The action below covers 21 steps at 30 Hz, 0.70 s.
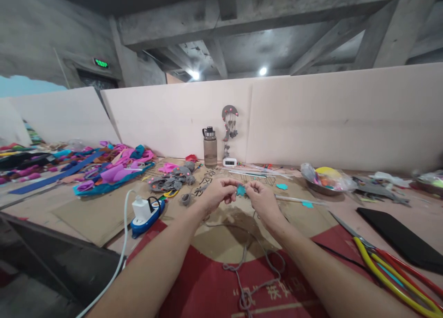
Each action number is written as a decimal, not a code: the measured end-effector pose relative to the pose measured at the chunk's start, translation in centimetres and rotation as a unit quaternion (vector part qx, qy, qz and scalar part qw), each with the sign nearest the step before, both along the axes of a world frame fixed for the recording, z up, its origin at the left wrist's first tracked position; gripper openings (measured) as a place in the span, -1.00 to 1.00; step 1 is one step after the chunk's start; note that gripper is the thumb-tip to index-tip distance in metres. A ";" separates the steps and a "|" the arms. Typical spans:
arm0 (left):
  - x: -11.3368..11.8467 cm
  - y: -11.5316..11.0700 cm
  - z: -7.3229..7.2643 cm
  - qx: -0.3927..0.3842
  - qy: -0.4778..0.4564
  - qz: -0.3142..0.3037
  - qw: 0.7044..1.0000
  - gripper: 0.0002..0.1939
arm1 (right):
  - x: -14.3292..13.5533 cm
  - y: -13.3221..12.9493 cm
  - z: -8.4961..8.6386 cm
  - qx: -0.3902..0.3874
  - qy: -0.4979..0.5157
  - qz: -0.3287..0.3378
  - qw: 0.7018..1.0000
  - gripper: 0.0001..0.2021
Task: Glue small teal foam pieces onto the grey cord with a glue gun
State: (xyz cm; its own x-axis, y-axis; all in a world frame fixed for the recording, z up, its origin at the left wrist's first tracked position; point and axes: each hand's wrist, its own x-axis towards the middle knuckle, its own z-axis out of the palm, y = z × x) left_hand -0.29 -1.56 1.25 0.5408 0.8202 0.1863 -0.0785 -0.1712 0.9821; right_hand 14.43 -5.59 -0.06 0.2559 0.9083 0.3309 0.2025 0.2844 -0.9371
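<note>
"Room on the right?"
"Scissors [367, 265] and a black slab [398, 237] lie across it, but the air above is open!"
"Left?"
"Power strip [147, 221] juts up, and ahead the bottle [210, 152] stands tall!"

Raw concrete shell: heavy ceiling beams [173, 25] overhead, bare grey wall [79, 36] at upper left. Two bright ceiling lamps, one left of centre [194, 74], one nearer centre [263, 71]. Green lit sign [101, 63] above a dark doorway [98, 79] (lettering too blurred to read). Pale pinkish partition panels [332, 119] stand across the back of the counter [44, 207], vertical seam right of centre; another panel [62, 112] angles off left. Light-blue patch [31, 86] far left, above the panel. Counter top pale pink; dark space below its left edge.
</note>
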 end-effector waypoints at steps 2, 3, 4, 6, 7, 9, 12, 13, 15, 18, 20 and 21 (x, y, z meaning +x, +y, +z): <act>-0.1 0.0 0.1 0.034 0.036 0.023 0.999 -0.68 | 0.0 0.0 0.0 0.006 -0.012 0.002 1.000 -0.78; -0.1 0.0 0.2 0.061 0.054 0.035 0.996 -0.68 | 0.0 0.0 -0.1 0.013 -0.021 0.003 1.000 -0.79; -0.2 -0.1 0.3 0.094 0.069 0.048 0.992 -0.68 | 0.0 0.0 -0.1 0.022 -0.033 0.003 0.999 -0.80; -0.2 -0.2 0.5 0.167 0.097 0.068 0.979 -0.70 | 0.0 -0.1 -0.1 0.040 -0.067 -0.004 0.997 -0.82; -0.2 -0.3 0.6 0.196 0.109 0.076 0.972 -0.72 | -0.1 -0.1 -0.1 0.045 -0.085 -0.011 0.995 -0.83; -0.2 -0.4 0.7 0.227 0.127 0.084 0.962 -0.74 | -0.1 -0.2 -0.2 0.051 -0.120 -0.023 0.991 -0.83; -0.3 -0.5 0.6 0.220 0.139 0.082 0.962 -0.73 | 0.0 -0.3 -0.2 0.070 -0.171 -0.036 0.982 -0.82; -0.3 -0.5 0.5 0.213 0.139 0.081 0.964 -0.72 | 0.1 -0.4 -0.2 0.078 -0.189 -0.038 0.978 -0.82; -0.3 -0.5 0.4 0.202 0.139 0.086 0.966 -0.71 | 0.1 -0.5 0.0 0.090 -0.214 -0.036 0.972 -0.80; -0.2 -0.4 0.3 0.208 0.131 0.109 0.963 -0.75 | 0.1 -0.7 0.2 0.103 -0.210 -0.020 0.972 -0.77; -0.2 -0.2 0.3 0.221 0.120 0.125 0.960 -0.80 | 0.1 -0.7 0.2 0.104 -0.202 -0.017 0.974 -0.78; -0.1 -0.1 0.2 0.227 0.113 0.131 0.958 -0.82 | 0.0 -0.7 0.1 0.102 -0.201 -0.017 0.974 -0.78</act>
